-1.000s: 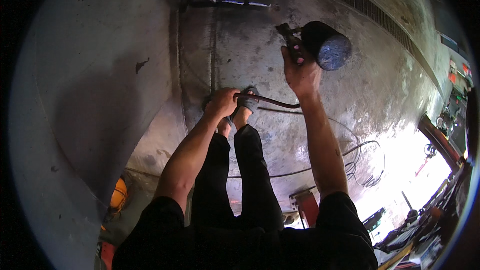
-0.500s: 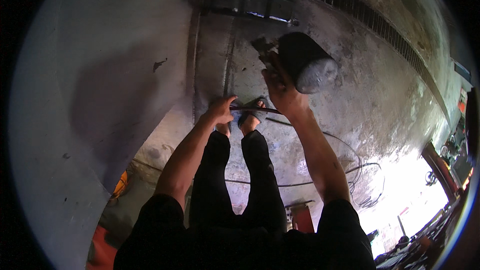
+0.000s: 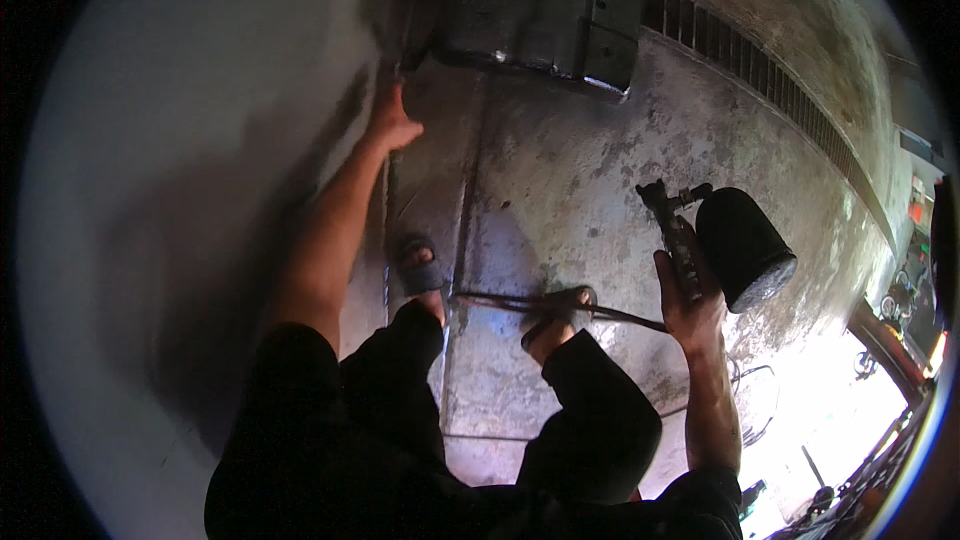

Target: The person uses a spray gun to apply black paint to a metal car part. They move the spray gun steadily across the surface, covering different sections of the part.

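Observation:
My left hand (image 3: 395, 120) is raised at the edge of the large grey panel (image 3: 170, 100), thumb apart and fingertips partly hidden; I cannot tell whether it touches the panel. My right hand (image 3: 690, 300) grips a dark spray gun (image 3: 676, 240) with a black cylindrical cup (image 3: 742, 245). A dark hose (image 3: 630, 317) runs from that hand across my sandalled feet (image 3: 420, 265). Beyond my left hand, at the top, lies a dark metal plate (image 3: 530, 10) with holes and ribs.
A drain grate (image 3: 760, 70) runs along the worn concrete floor (image 3: 560, 160). Loops of cable (image 3: 760, 390) lie at the lower right, near a brightly lit area, a reddish beam (image 3: 890, 350) and cluttered items along the right edge.
My left hand has released the hose and reached forward and left toward the panel's edge. My right hand, with the gun, has moved right and down in view. My feet have shifted apart.

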A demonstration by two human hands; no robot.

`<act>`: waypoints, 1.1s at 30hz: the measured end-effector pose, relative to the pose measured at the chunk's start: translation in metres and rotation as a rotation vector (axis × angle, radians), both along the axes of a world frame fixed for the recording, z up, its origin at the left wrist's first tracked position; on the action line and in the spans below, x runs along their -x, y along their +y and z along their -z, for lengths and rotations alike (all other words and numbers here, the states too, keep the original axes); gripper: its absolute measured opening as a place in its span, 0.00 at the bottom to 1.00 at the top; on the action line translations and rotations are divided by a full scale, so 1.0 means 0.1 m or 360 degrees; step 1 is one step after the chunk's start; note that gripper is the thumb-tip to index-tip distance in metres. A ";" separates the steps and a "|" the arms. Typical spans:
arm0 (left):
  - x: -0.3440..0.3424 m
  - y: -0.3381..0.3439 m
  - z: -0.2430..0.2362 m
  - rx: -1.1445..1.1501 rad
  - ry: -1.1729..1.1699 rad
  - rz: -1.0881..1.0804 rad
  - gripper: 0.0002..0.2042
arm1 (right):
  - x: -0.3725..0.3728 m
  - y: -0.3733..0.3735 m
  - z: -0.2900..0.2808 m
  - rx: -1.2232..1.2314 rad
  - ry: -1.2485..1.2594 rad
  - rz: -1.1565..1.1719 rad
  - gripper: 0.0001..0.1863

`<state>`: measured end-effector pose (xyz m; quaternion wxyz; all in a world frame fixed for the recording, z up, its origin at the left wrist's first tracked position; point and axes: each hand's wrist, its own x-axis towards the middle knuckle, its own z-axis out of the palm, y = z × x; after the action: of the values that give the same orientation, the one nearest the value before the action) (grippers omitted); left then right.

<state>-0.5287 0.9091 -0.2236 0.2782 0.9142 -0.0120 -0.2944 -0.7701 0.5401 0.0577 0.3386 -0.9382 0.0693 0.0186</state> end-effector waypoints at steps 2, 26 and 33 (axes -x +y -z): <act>-0.41 -0.11 0.20 0.0073 -0.0179 0.0011 0.53 | 0.04 -0.09 0.13 -0.0011 0.0131 0.0031 0.23; -0.11 -2.15 0.41 0.0243 -0.0734 -0.0016 0.21 | 1.11 -0.99 0.68 0.0306 -0.0278 0.0451 0.23; 0.74 -3.42 0.38 0.0215 -0.0365 0.0085 0.25 | 1.46 -1.20 0.71 0.0396 -0.0074 0.0660 0.23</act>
<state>-0.6030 0.5672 -0.2612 0.3280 0.9204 -0.0879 -0.1936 -0.9161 0.4197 -0.0135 0.2184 -0.9386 0.2543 -0.0815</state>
